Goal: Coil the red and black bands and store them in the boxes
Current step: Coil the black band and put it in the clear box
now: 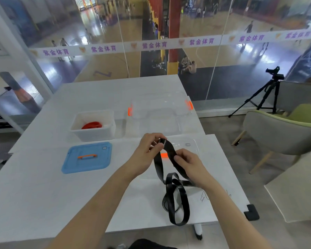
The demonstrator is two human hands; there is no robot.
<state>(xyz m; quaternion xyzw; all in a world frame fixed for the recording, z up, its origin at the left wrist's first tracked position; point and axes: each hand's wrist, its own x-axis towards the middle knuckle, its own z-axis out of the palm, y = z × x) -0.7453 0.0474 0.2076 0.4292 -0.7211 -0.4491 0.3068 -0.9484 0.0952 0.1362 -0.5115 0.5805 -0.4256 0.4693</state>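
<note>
Left hand (149, 149) is pinched on one end of the black band (170, 151); right hand (190, 164) is closed round it just beside. Slack is trailed from the right hand toward the body, looped on the table (43, 194) (red band (92, 125) lies coiled in white box (94, 136)).

Viewing room overlooking an indoor sports hall, glass wall (97, 24) showing wooden courts (223, 56) far below, people (249, 26) dotting them, tripod camera (269, 90) standing right.

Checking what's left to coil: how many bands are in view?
2. The red band lies coiled in the white box, back left; the black band is pinched by the left hand and right hand, its loops trailing on the table. No others show.
</note>
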